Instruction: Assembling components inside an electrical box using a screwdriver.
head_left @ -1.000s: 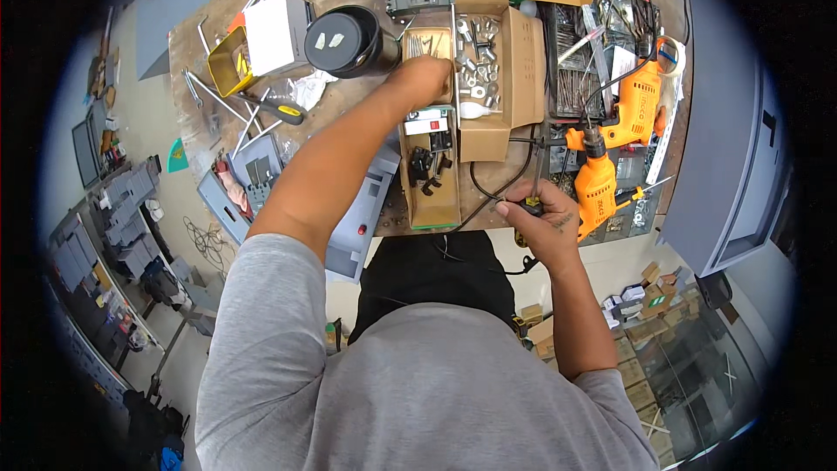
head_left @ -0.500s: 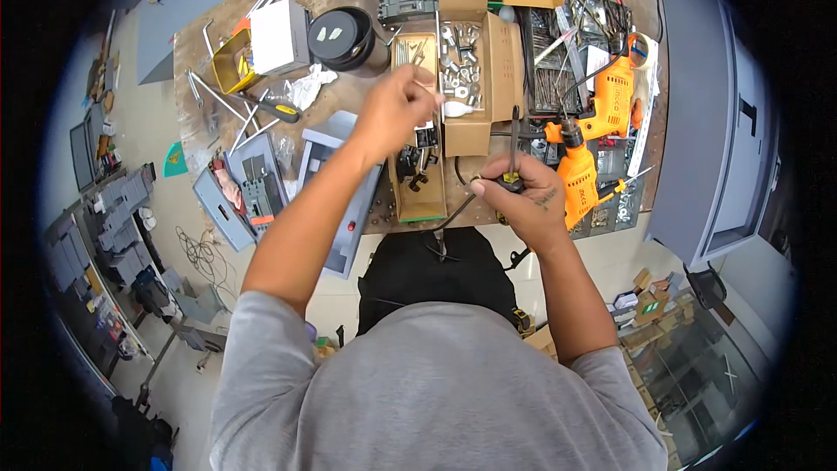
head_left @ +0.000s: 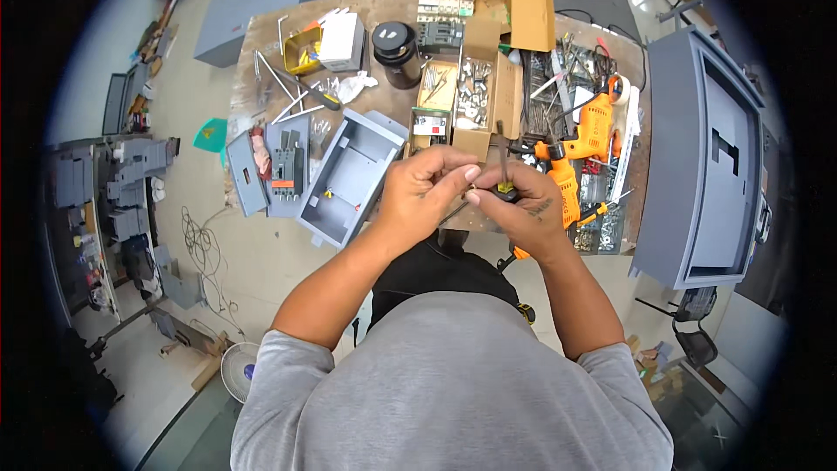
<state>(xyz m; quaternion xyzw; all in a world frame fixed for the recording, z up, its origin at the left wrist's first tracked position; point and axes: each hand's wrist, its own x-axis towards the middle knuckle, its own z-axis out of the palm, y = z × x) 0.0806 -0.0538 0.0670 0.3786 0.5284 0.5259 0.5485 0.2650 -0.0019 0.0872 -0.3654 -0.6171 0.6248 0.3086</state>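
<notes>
My right hand (head_left: 525, 209) is closed around a screwdriver (head_left: 503, 155), its dark shaft pointing up and away and its yellow-and-black handle in the palm. A thin black cable (head_left: 454, 212) runs from between my fingers down toward my lap. Right beside it, my left hand (head_left: 423, 198) is closed in a pinch, its fingertips meeting those of the right. Something tiny and brass-coloured shows at the fingertips, too small to name. Just beyond my hands stands an open cardboard box (head_left: 504, 105) with metal cable lugs (head_left: 473, 87) in it.
An open grey metal enclosure (head_left: 347, 170) lies to the left, beside a grey circuit breaker (head_left: 286, 167). Two orange power drills (head_left: 595, 126) lie at the right. A black lidded canister (head_left: 397, 48) and a white box (head_left: 342, 42) stand farther back. A large grey cabinet (head_left: 667, 166) stands beyond the table's right side.
My left hand has come back from over the small parts boxes and now meets the right hand at the cable. The right hand still holds the screwdriver. The whole view has shifted.
</notes>
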